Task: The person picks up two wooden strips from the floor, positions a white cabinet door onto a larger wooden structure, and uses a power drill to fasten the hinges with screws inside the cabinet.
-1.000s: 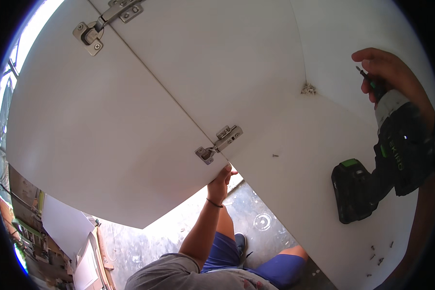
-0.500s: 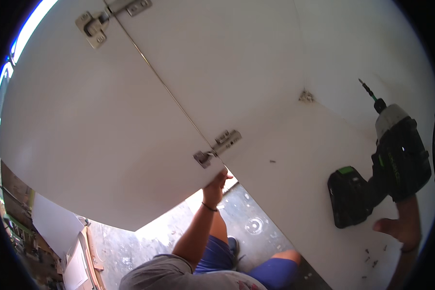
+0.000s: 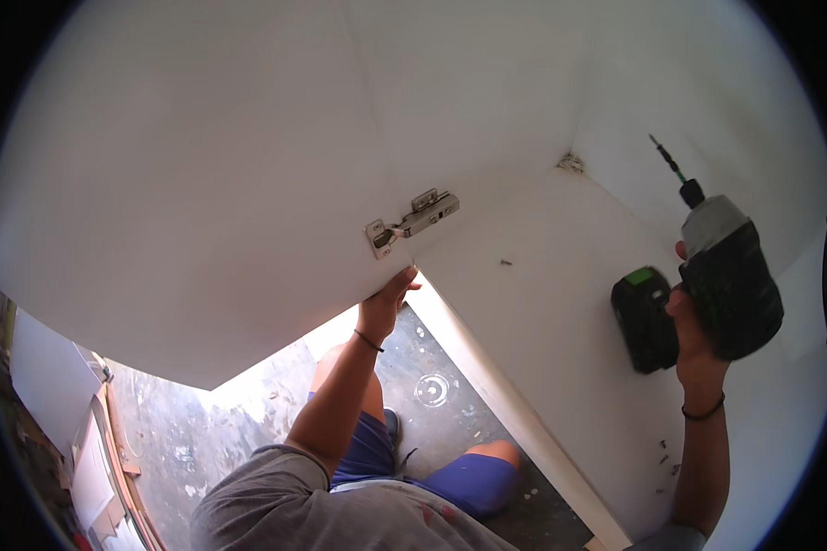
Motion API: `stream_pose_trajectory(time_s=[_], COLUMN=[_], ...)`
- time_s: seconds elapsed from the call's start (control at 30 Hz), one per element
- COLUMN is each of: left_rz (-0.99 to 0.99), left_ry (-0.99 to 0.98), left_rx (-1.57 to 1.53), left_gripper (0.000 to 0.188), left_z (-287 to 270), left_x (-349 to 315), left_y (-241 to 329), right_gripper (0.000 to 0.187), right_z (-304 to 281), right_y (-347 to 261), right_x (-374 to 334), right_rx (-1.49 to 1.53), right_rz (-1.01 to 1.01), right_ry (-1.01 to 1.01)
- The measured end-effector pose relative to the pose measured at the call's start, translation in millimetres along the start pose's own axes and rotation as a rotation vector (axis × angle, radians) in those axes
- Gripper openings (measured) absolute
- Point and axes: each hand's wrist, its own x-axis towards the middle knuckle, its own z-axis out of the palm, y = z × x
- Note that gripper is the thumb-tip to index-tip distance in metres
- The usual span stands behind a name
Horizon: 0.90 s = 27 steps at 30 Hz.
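My left hand (image 3: 388, 303) grips the lower corner of a white cabinet door (image 3: 202, 239), its fingertips beside the gap along the cabinet edge. Just above these fingers, a metal hinge (image 3: 412, 222) joins the door to the white cabinet wall. On the right, my right hand (image 3: 698, 344) is wrapped round the handle of a black and grey cordless drill (image 3: 730, 280). Its long bit points up and to the left, touching nothing. The drill's battery (image 3: 645, 317) shows a green patch. Part of the right hand is hidden behind the tool.
One loose screw (image 3: 505, 263) lies on the white cabinet panel, and several more screws (image 3: 663, 459) lie near my right forearm. A small pile of hardware (image 3: 571, 163) sits in the inner corner. Boards (image 3: 96, 473) lean at the lower left above the grey floor (image 3: 184, 432).
My right hand has closed round the drill handle; before, its thumb stood out below the drill. The door has swung, the long gap along the hinge line no longer shows, and my view has shifted.
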Motion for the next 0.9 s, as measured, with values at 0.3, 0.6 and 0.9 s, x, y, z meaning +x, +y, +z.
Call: stream_pose_trajectory(time_s=[0.3, 0.6, 0.9], left_rz=[-0.015, -0.074, -0.027], left_ry=[-0.072, -0.045, -0.022], left_rx=[0.019, 0.025, -0.028], left_gripper=[0.017, 0.014, 0.010], left_z=[-7, 1, -6], left_x=[2, -2, 4], left_y=[3, 10, -6], right_gripper=[0.043, 0.049, 0.058], right_z=[60, 85, 86], right_y=[-33, -19, -8], right_x=[44, 52, 55], right_rx=[-0.333, -0.390, -0.437], right_rz=[-0.677, -0.725, -0.738], right_ry=[-0.182, -0.278, -0.388])
